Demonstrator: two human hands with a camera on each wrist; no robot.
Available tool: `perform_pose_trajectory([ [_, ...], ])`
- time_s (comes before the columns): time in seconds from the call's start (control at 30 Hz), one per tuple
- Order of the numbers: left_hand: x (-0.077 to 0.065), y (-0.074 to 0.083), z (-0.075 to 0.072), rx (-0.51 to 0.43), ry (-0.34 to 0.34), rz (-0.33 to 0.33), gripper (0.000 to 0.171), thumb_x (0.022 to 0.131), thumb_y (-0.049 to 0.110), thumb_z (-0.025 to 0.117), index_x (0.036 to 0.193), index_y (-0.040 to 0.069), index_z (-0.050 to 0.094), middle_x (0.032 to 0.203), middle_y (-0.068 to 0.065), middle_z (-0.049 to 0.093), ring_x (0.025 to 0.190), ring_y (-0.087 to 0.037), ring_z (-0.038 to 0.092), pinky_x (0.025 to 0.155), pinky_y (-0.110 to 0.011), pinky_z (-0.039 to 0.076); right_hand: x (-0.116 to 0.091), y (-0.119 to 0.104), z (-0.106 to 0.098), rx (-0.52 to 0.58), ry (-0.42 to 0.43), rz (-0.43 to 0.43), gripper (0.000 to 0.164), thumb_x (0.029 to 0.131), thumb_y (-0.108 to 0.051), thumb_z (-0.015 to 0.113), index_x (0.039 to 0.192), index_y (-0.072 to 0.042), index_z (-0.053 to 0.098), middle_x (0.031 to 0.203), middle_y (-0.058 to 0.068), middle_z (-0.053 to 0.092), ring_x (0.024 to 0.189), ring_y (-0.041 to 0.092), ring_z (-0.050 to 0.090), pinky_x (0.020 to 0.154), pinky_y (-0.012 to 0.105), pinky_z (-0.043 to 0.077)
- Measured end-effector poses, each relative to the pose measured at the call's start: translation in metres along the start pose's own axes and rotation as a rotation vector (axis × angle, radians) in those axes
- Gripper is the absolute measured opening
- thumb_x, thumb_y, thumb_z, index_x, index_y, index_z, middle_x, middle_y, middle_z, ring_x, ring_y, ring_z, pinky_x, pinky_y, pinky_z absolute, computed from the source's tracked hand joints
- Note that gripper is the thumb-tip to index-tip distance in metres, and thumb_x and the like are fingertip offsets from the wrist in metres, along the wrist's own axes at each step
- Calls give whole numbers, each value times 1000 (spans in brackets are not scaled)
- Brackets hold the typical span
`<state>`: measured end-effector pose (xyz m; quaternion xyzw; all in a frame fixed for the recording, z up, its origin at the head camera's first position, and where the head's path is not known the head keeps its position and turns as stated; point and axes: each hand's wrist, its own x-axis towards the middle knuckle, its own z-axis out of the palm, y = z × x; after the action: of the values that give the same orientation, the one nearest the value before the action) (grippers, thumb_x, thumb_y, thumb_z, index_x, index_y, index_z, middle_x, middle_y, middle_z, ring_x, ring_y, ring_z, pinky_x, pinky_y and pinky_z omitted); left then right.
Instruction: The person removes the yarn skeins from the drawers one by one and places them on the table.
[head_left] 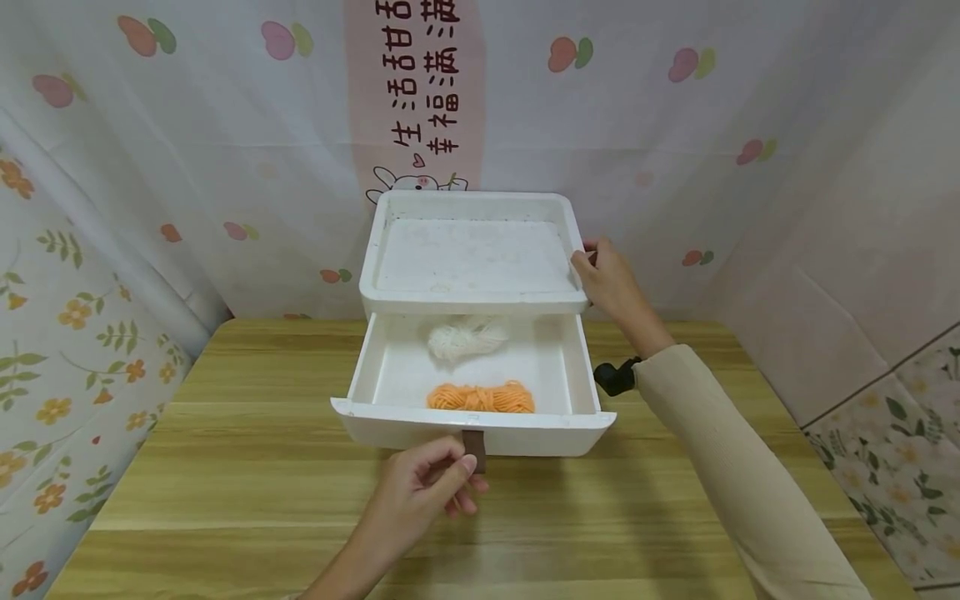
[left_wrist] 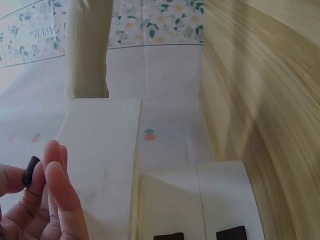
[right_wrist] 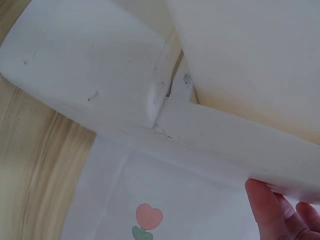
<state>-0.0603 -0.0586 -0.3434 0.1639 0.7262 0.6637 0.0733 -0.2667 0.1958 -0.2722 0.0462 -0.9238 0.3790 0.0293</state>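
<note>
A white drawer cabinet [head_left: 480, 297] has a shallow tray top, with its upper drawer [head_left: 472, 423] pulled out toward me. In the drawer, a skein of white yarn [head_left: 467, 338] lies at the back and a skein of orange yarn [head_left: 480, 397] along the front. My left hand [head_left: 420, 487] pinches the drawer's dark brown pull tab [left_wrist: 31, 171] between thumb and fingers. At the cabinet's right side, my right hand [head_left: 611, 279] holds the tray rim. Its fingertips [right_wrist: 260, 192] press at the white edge in the right wrist view, some partly hidden.
Below the pulled-out drawer are more closed drawer fronts with dark tabs [left_wrist: 232, 234]. The cabinet stands on a wood-grain table [head_left: 262, 467], near a patterned cloth [head_left: 645, 108] behind. A black wrist camera [head_left: 615, 379] juts out beside the drawer's right side.
</note>
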Motion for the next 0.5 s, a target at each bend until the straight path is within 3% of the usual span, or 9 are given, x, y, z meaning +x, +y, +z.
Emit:
perform_pose_trajectory([
  [0.23, 2, 1, 7, -17, -16, -44, 25, 93, 20, 56, 81, -2, 58, 82, -19, 70, 58, -11, 64, 56, -29, 55, -1, -1, 2, -7, -3, 20, 54, 97, -32, 27, 138, 5, 28, 120, 24, 50, 98, 33, 54, 65, 32, 52],
  [0.5, 1, 0, 6, -1, 0, -42, 23, 93, 16, 56, 79, -3, 57, 77, -19, 70, 59, -10, 64, 54, -28, 54, -1, -1, 3, 6, 8, 32, 54, 98, -33, 28, 137, 4, 28, 118, 24, 49, 96, 32, 53, 65, 30, 51],
])
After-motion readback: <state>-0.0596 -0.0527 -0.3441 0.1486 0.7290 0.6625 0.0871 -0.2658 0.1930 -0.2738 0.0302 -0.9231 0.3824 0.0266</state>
